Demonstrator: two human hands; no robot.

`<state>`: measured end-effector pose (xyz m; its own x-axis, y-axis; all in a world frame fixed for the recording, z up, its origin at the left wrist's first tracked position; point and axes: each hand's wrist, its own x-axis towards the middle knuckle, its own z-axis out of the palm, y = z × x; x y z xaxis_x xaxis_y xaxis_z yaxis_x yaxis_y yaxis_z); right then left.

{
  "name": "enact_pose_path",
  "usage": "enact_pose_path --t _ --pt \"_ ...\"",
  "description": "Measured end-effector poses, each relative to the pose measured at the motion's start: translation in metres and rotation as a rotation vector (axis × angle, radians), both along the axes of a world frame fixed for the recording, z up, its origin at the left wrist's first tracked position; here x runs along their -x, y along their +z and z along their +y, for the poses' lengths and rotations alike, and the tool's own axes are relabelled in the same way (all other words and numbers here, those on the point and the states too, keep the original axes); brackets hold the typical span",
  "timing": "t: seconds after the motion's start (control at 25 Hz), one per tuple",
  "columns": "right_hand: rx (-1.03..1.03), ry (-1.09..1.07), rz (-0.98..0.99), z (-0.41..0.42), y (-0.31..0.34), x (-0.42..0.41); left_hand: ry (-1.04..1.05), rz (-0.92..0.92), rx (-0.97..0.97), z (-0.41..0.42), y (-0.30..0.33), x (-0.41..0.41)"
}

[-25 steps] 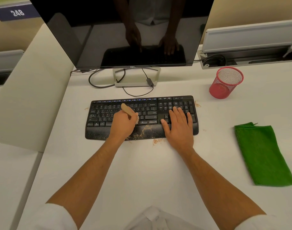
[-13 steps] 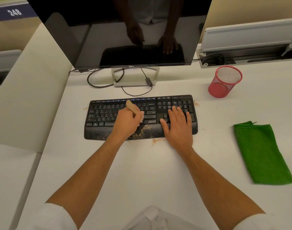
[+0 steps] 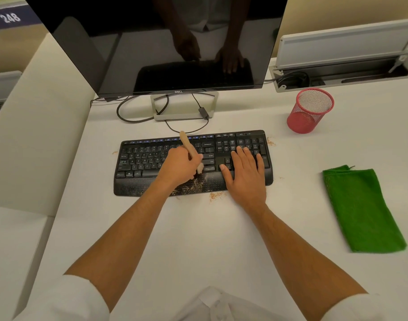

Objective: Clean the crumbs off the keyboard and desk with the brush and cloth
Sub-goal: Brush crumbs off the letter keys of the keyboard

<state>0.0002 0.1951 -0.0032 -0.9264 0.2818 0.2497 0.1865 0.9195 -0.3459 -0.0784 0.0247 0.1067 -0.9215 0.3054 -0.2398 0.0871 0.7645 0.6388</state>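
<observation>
A black keyboard (image 3: 142,158) lies on the white desk (image 3: 198,239). My left hand (image 3: 178,166) grips a wooden-handled brush (image 3: 188,145), its pale bristles down on the keys near the middle of the board. My right hand (image 3: 245,174) rests flat, fingers straight, on the keyboard's right end. Brown crumbs (image 3: 193,186) are scattered on the palm rest, with a small heap of crumbs (image 3: 216,195) on the desk just in front of it and more at the keyboard's far right corner. A green cloth (image 3: 362,209) lies flat on the desk to the right, apart from both hands.
A dark monitor (image 3: 166,42) on a silver stand (image 3: 183,107) rises behind the keyboard, with cables (image 3: 128,112) looping beside it. A red mesh cup (image 3: 310,110) stands at the back right. A cable tray (image 3: 344,72) is open behind it. A partition (image 3: 36,123) borders the left.
My left hand has swept the brush rightward along the keys, and the handle now tilts further back toward the monitor. The right hand has stayed on the keyboard.
</observation>
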Motion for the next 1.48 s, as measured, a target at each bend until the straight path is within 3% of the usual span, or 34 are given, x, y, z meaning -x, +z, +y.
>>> enact_pose_path --t 0.12,0.32,0.6,0.84,1.04,1.16,1.32,1.48 --pt "0.001 -0.002 0.002 0.000 0.000 0.000 0.034 0.054 -0.048 0.003 -0.008 -0.004" --pt "0.010 0.001 -0.007 0.001 0.000 0.001 -0.175 -0.186 0.214 0.000 0.003 0.002" --pt "-0.004 -0.006 0.004 0.000 -0.001 0.000 0.062 0.053 -0.079 0.008 -0.006 -0.004" --pt "0.005 0.001 -0.002 0.001 0.000 0.000 -0.127 -0.190 0.220 0.006 0.001 0.000" --pt "-0.005 -0.006 0.014 0.000 0.000 0.000 0.066 0.069 -0.077 0.007 -0.002 -0.002" --pt "0.012 -0.003 0.039 -0.001 -0.001 0.000 0.051 0.145 -0.161 0.013 -0.009 -0.003" --pt "0.008 0.000 0.037 -0.001 -0.001 0.000 -0.044 0.081 -0.058 0.019 -0.013 -0.006" --pt "0.015 0.012 0.000 0.001 -0.001 0.000 -0.214 -0.106 0.097 0.012 -0.005 -0.002"
